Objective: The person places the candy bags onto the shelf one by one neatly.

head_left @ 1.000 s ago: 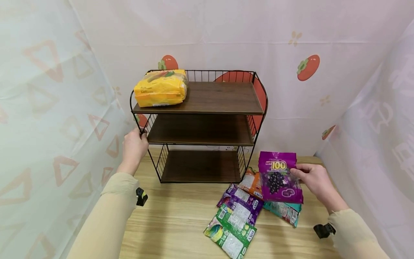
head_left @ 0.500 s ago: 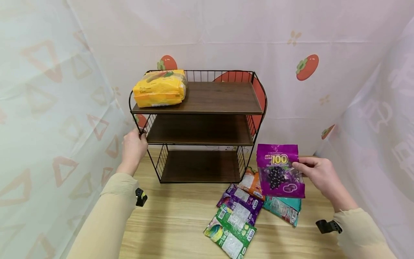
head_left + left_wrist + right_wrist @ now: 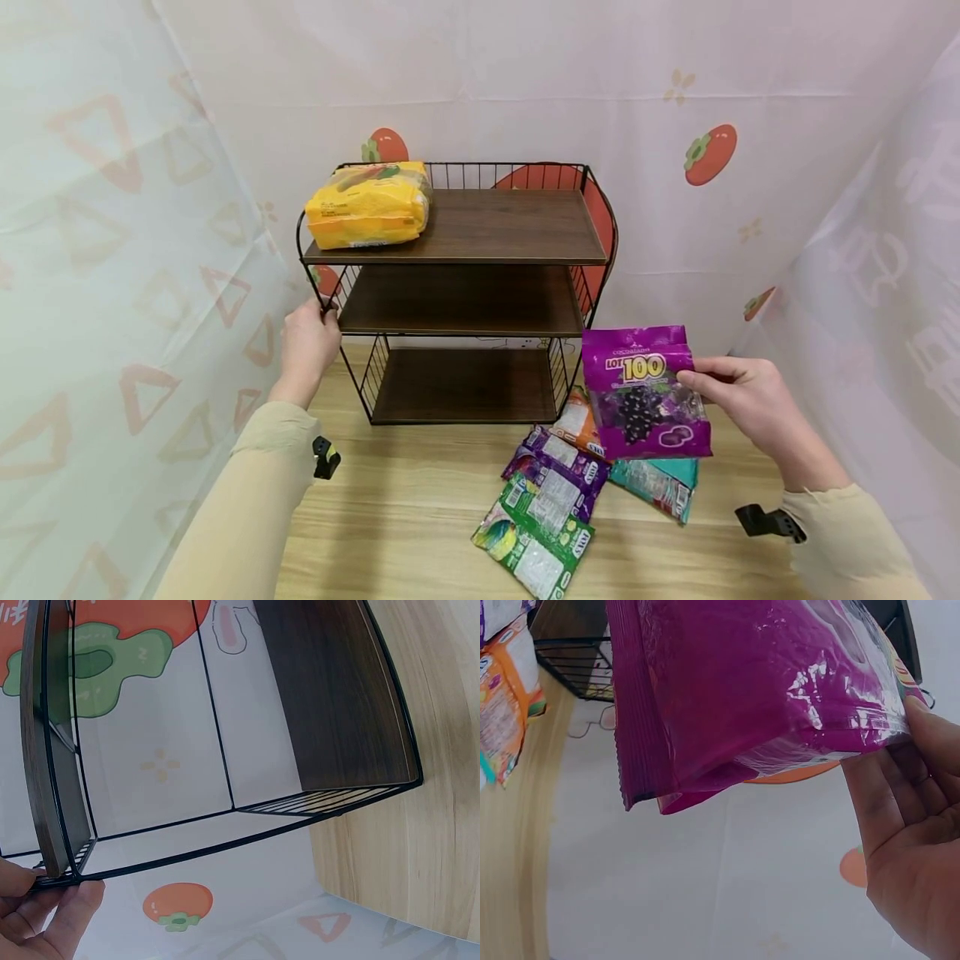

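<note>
My right hand [image 3: 757, 404] pinches the right edge of a purple candy bag [image 3: 643, 396] marked LOT 100, held up in front of the shelf's right side. In the right wrist view the thumb lies on one face of the candy bag [image 3: 742, 690] and the fingers lie behind it. My left hand [image 3: 310, 342] grips the left frame of a three-tier black wire shelf [image 3: 465, 300] at the middle board. The left wrist view shows that hand [image 3: 52, 919] with thumb and fingers around the wire and the board's corner.
A yellow package [image 3: 367, 208] sits at the left of the top board. On the wooden table [image 3: 405, 517] lie a green bag [image 3: 536, 533], a dark purple bag [image 3: 558, 471], an orange bag [image 3: 579, 421] and a teal bag [image 3: 660, 483]. Printed cloth walls surround the table.
My right hand has raised the candy bag and brought it slightly left, closer to the shelf. The left hand keeps its grip on the frame; the whole view shifts slightly.
</note>
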A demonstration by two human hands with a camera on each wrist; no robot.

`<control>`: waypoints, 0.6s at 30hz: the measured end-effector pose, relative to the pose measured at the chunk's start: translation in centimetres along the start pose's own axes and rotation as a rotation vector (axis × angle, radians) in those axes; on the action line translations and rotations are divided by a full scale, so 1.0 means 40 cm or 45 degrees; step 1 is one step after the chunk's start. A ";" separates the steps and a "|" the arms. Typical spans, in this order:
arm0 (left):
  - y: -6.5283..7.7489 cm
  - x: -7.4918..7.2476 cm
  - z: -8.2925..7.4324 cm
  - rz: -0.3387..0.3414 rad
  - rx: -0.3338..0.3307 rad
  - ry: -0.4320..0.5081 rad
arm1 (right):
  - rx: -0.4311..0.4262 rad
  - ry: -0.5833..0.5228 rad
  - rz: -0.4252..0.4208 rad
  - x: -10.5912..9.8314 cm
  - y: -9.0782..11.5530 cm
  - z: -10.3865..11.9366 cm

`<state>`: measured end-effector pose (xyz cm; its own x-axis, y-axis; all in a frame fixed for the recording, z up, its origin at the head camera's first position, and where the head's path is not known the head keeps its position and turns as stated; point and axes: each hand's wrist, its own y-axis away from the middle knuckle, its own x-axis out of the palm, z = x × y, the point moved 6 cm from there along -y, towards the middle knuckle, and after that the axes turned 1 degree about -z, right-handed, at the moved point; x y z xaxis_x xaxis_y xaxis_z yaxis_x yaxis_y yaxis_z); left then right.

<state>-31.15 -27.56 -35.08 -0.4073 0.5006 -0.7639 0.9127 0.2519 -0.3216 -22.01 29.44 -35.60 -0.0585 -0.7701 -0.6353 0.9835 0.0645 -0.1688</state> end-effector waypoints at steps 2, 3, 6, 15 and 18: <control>-0.001 0.000 0.001 0.004 0.002 -0.002 | -0.023 -0.009 -0.011 -0.002 0.002 0.012; -0.001 0.001 0.001 0.005 0.003 -0.005 | -0.034 -0.013 -0.017 -0.002 0.002 0.019; -0.001 -0.001 0.001 0.009 0.003 -0.012 | -0.052 -0.021 -0.019 0.000 0.001 0.039; 0.002 -0.005 -0.003 -0.005 -0.001 -0.019 | -0.088 -0.068 -0.017 0.012 -0.005 0.082; 0.003 -0.007 -0.004 -0.012 0.004 -0.027 | -0.113 -0.084 -0.020 0.017 -0.007 0.094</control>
<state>-30.95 -27.53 -34.81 -0.4154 0.4803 -0.7725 0.9089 0.2540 -0.3309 -21.71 26.53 -33.16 -0.0597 -0.8112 -0.5817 0.9635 0.1055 -0.2461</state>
